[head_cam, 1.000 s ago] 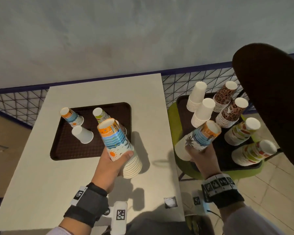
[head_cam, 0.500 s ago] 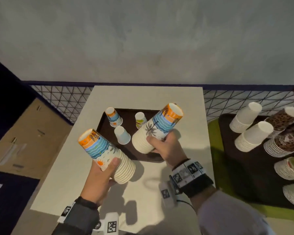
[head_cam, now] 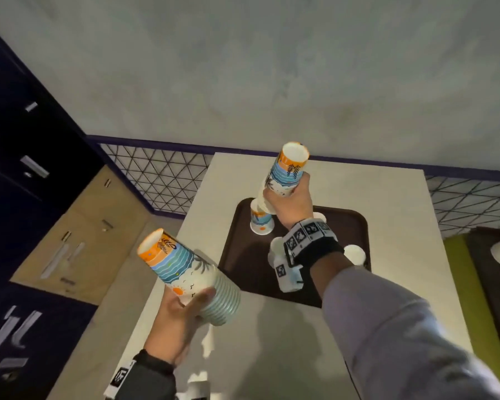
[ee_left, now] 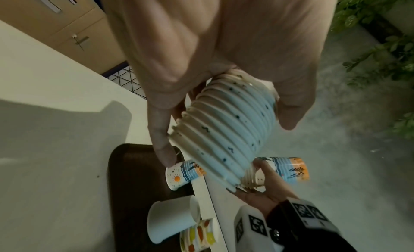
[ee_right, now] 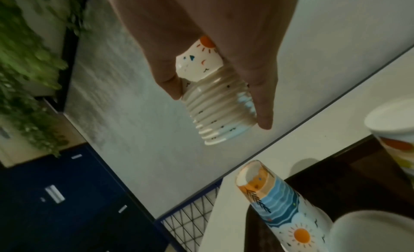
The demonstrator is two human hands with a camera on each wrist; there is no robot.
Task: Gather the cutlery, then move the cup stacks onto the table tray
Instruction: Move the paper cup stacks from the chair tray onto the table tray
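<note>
Each hand carries a tilted stack of sun-and-wave print paper cups. My left hand (head_cam: 185, 304) grips one stack (head_cam: 191, 281) (ee_left: 224, 132) above the table's near left edge, short of the brown tray (head_cam: 240, 272). My right hand (head_cam: 286, 197) grips the other stack (head_cam: 289, 174) (ee_right: 215, 103) over the tray's far left corner, not touching it. On the tray an upturned printed cup (head_cam: 261, 223) (ee_right: 280, 208) stands just below that stack. A white cup (head_cam: 354, 254) stands further right on the tray. My right wrist hides other cups there.
The white table (head_cam: 272, 356) backs onto a wire mesh fence (head_cam: 156, 174). Dark blue and tan cabinets (head_cam: 26, 168) stand at the left. At the right edge a second dark tray (head_cam: 485, 272) with more cup stacks sits on a green seat (head_cam: 456, 255).
My right hand has carried its stack from the right-hand tray across to the far left of the table tray. My left hand has drifted left with its stack. The view has swung left.
</note>
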